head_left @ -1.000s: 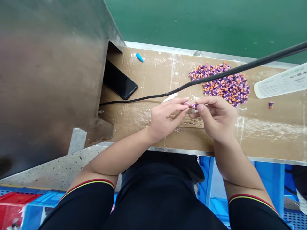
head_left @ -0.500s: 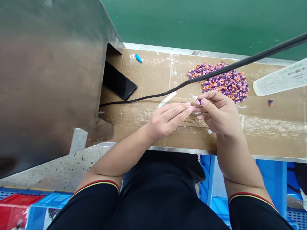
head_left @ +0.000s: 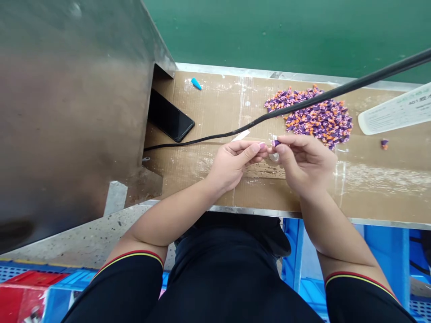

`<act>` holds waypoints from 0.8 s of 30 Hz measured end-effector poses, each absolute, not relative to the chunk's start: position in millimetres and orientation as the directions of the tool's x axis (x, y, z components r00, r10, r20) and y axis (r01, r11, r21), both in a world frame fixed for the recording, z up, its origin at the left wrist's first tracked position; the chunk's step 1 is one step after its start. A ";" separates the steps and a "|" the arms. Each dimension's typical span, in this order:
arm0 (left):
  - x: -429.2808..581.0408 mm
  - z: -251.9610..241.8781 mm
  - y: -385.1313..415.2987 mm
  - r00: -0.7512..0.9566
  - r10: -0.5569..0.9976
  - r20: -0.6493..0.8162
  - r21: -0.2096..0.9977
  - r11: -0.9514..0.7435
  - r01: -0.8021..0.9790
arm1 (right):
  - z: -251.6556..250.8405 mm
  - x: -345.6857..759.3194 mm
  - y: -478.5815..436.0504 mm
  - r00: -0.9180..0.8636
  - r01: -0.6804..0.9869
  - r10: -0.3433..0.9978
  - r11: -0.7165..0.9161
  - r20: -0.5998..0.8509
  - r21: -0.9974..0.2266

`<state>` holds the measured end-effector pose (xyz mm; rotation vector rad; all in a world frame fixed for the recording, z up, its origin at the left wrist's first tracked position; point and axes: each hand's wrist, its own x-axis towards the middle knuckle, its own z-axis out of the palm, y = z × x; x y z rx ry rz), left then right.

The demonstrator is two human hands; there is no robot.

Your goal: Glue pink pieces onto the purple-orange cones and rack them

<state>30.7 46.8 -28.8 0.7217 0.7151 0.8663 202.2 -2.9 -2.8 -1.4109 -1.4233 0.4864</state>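
My right hand (head_left: 308, 163) pinches a small purple piece (head_left: 276, 142) between thumb and forefinger, above the cardboard-covered bench (head_left: 202, 166). Facing it, my left hand (head_left: 230, 165) is closed, thumb against the fingers. Something pinkish shows at its fingertips, too small to make out. The two sets of fingertips nearly meet. Just under them is a small clear round thing (head_left: 274, 157), partly hidden by my right fingers. Behind my right hand lies a heap of small purple, pink and orange pieces (head_left: 316, 114).
A black cable (head_left: 259, 120) crosses above the bench. On the left are a metal housing (head_left: 77, 112) and a phone (head_left: 171, 117). A blue cone-shaped tip (head_left: 195, 83) lies at the back. To the right are a white bottle (head_left: 393, 112) and one loose piece (head_left: 384, 144).
My left hand has turned from flat, extended fingers to a pinch. My right hand has shifted slightly left and still holds the purple piece. The clear round thing shows more.
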 end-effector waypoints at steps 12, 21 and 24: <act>31.6 -31.3 46.1 0.395 0.893 -0.217 0.817 0.387 -0.427 | -6.5 198.6 -2.0 0.097 0.641 0.887 0.292 0.452 -0.710; 34.2 -26.4 44.5 0.348 0.924 -0.158 0.827 0.316 -0.465 | -6.5 195.6 1.7 0.049 0.652 0.793 0.435 0.607 -0.621; 35.1 -25.4 43.4 0.337 0.936 -0.098 0.827 0.266 -0.496 | -8.4 195.1 3.8 0.028 0.638 0.724 0.518 0.690 -0.570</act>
